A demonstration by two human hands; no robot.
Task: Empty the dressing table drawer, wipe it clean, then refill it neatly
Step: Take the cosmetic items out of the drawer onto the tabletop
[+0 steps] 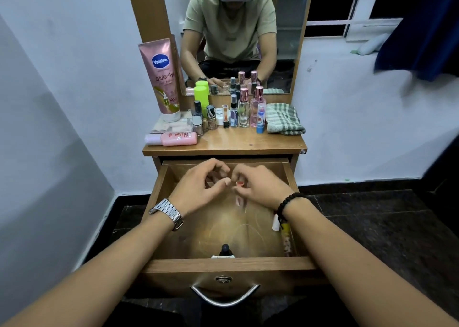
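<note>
Both hands are working over the open drawer (159, 197) of the dressing table (248, 144). Left hand (198, 185), w/ metal watch (167, 212) at the wrist, is curling its fingers inward, thumb and forefinger nearly meeting; whether it is pinching anything cannot be told. Right hand (260, 186), w/ black bead bracelet (285, 206), is pinching a small red-tipped item (240, 183) betw. fingertips, just beside the left thumb.

Drawer interior: a yellow tube w/ white cap (283, 232) is lying along the right wall; a black-capped item (224, 251) is resting against the front panel, above the metal handle (224, 299).

Tabletop: Vaseline tube (161, 78) is leaning by the mirror (236, 36); pink bottle (173, 138) is lying flat at front left; nail-polish and perfume bottles (243, 108) are standing in a row; folded checked cloth (283, 118) is sitting at right. Room: pale walls, dark stone floor (372, 215).
</note>
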